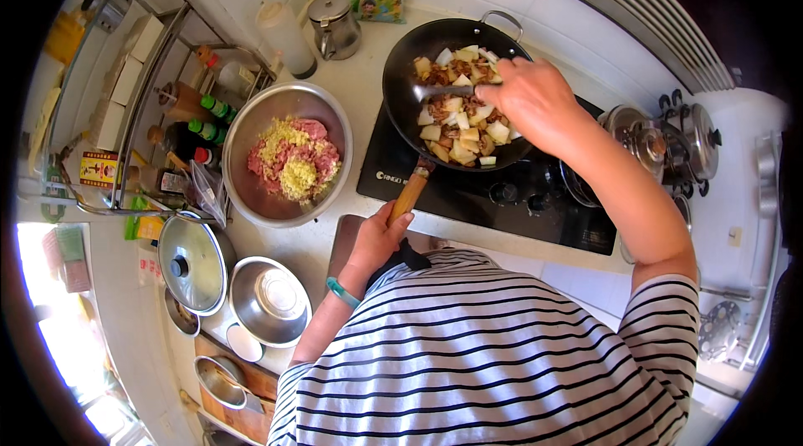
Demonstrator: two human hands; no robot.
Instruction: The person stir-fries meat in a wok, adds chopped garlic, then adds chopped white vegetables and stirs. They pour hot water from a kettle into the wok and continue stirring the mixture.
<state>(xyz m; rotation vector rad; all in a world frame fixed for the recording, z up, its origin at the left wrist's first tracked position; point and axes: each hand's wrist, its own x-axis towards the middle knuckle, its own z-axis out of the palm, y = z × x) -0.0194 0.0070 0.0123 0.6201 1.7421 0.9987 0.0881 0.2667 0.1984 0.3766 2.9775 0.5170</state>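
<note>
A silver steel bowl (237, 132) holds pink mince (266, 163); a round black wok (403, 61) on the black cooktop (456, 195), pale chunks (460, 153). The left hand (378, 238) grips its nearward wooden handle (410, 193); the right hand (531, 99), a metal spatula (447, 90) crosswise, tip left.

Striped shirt (493, 354) (bangle (341, 292), seemingly teal).

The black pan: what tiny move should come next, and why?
Perhaps one gentle stir with the metal utensil: the right hand holds it over the black pan, where pale chunks lie among brown pieces, while the left hand grips the wooden handle.
</note>
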